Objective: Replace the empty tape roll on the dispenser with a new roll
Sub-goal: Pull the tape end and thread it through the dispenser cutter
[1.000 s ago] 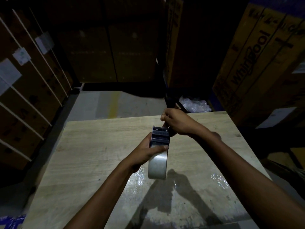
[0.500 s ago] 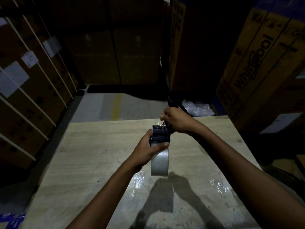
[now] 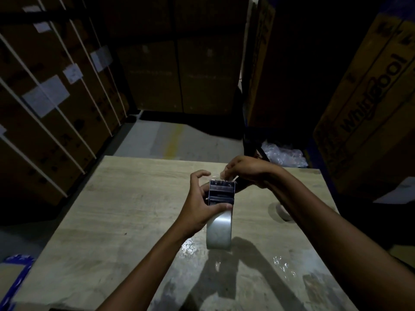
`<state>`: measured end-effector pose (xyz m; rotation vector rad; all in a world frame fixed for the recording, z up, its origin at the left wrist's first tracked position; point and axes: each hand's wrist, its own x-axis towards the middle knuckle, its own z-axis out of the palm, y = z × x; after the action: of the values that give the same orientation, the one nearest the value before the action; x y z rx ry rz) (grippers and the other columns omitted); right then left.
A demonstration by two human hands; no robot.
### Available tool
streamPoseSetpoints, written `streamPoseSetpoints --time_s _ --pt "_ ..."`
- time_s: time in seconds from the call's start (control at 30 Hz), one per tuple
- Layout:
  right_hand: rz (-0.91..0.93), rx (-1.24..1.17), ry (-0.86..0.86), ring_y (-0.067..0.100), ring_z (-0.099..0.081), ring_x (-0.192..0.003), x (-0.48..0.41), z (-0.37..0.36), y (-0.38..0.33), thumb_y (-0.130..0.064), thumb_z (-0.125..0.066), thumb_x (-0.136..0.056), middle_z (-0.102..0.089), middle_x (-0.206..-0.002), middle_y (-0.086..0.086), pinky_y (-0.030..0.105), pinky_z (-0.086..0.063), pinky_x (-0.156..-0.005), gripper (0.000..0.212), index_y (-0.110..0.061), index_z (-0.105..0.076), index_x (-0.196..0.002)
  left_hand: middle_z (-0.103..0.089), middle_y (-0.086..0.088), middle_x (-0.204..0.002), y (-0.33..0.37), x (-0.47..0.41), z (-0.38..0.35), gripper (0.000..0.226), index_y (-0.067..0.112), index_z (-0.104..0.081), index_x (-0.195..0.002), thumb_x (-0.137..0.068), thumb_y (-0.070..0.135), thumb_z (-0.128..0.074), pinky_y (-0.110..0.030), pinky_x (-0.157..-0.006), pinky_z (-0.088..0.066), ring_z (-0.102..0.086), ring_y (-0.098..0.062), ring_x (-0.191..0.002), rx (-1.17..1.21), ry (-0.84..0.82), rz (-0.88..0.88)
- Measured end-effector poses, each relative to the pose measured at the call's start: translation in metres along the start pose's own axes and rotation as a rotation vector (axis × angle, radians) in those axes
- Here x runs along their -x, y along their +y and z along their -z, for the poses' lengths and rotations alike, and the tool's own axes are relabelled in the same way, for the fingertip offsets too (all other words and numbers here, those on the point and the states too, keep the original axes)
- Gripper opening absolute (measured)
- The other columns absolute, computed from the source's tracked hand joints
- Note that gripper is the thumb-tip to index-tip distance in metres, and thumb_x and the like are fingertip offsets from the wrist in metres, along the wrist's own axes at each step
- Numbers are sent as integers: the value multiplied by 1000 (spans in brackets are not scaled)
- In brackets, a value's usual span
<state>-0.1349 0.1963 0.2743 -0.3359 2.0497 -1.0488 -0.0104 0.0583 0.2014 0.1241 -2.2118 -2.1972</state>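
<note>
Dispenser [image 3: 221,191]: held in the air over the middle of the table [image 3: 112,221], toothed blade at the far end, pointing away from the person.
Roll [image 3: 219,231]: grey and shiny, mounted on the near end of the dispenser, hanging below the left hand [image 3: 199,205] and above the table.
Left hand: grips the dispenser from the left, thumb laid across its near face just above the roll, fingers curled round the far side, 1 finger lifted free.
Right hand [image 3: 247,171]: fingers bunched just beyond the blade, pinching the tape end [image 3: 233,179].
Tape end: thin pale strip at the right corner of the blade; its run back to the roll is too dim to trace.
Core [image 3: 283,211]: pale ring lying on the table to the right, partly hidden by the right forearm, well apart from the dispenser.
Patches [image 3: 188,245]: 2 glossy spots of clear film on the near part of the table, beside the arms' shadow.
Boxes [image 3: 56,104]: brown cartons with white straps and paper labels, stacked along the left.
Whirlpool box [image 3: 370,104]: tall carton at the right.
Plastic [image 3: 284,153]: crumpled clear wrap on the floor [image 3: 157,140] beyond the table's far right corner.
</note>
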Motion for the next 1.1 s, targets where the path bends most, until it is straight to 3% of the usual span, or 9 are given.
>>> streamPoseSetpoints --time_s 0.1,0.23,0.37,0.5,0.63,0.73,0.83,0.97,1.1 --pt "-4 10 5 28 -63 -83 -1 3 11 -11 -58 -96 -64 -96 19 43 -58 -86 31 17 -63 -109 -71 -9 -111 -2 3 -12 95 39 -30 -135 -72 -8 -83 -36 -86 -60 -73 -23 -98 -42 9 -48" --pt "-17 -22 -22 28 -60 -83 -4 9 24 -11 -60 -92 -63 -92 18 45 -56 -89 26 12 -68 -101 -70 -8 -111 -3 2 -22 74 26 -50 -126 -69 -6 -85 -42 -88 -60 -72 -22 -100 -73 32 -77" --pt "-41 -74 -65 27 -52 -81 -7 14 34 -8 -58 -90 -57 -86 16 36 -49 -76 15 1 -70 -91 -71 -2 -107 -2 -1 -30 61 15 -57 -115 -66 -7 -86 -39 -87 -60 -72 -18 -98 -81 59 -51" --pt "-83 -118 -65 17 -51 -60 -8 13 43 -9 -56 -85 -56 -72 8 26 -43 -56 14 -3 -69 -86 -73 4 -99 0 -4 -33 58 13 -58 -110 -65 -9 -86 -30 -81 -60 -72 -13 -94 -65 68 -25" --pt "-61 -296 -12 25 -58 -83 -11 5 56 -26 -56 -89 -60 -91 13 35 -46 -72 20 -11 -65 -99 -74 5 -94 4 -8 -32 53 10 -59 -106 -65 -10 -85 -26 -78 -59 -72 -11 -91 -55 70 -34" --pt "-42 -372 54 29 -62 -98 -10 -11 75 -45 -51 -94 -69 -109 17 40 -48 -86 39 -12 -69 -104 -72 -1 -96 8 -12 -27 52 11 -59 -105 -65 -10 -85 -27 -77 -59 -72 -11 -88 -31 104 -49" --pt "-45 -671 8 34 -62 -107 -6 -34 99 -59 -48 -93 -67 -120 16 48 -48 -93 57 -13 -70 -118 -73 0 -93 10 -17 -21 49 14 -61 -106 -68 -8 -84 -29 -76 -60 -71 -13 -86 31 186 -66" --pt "-44 -1275 -223 45 -62 -108 5 -72 116 -56 -45 -94 -64 -125 24 54 -55 -82 64 -7 -62 -131 -76 4 -88 11 -24 -10 45 16 -62 -103 -71 -11 -80 -28 -73 -58 -72 -14 -86 177 239 -65" --pt "-13 -1460 -154 35 -69 -96 6 -96 101 -55 -50 -90 -69 -115 17 43 -60 -71 61 -10 -64 -128 -75 -2 -96 8 -22 3 48 15 -62 -107 -70 -8 -82 -38 -81 -59 -70 -23 -94 253 188 -53"
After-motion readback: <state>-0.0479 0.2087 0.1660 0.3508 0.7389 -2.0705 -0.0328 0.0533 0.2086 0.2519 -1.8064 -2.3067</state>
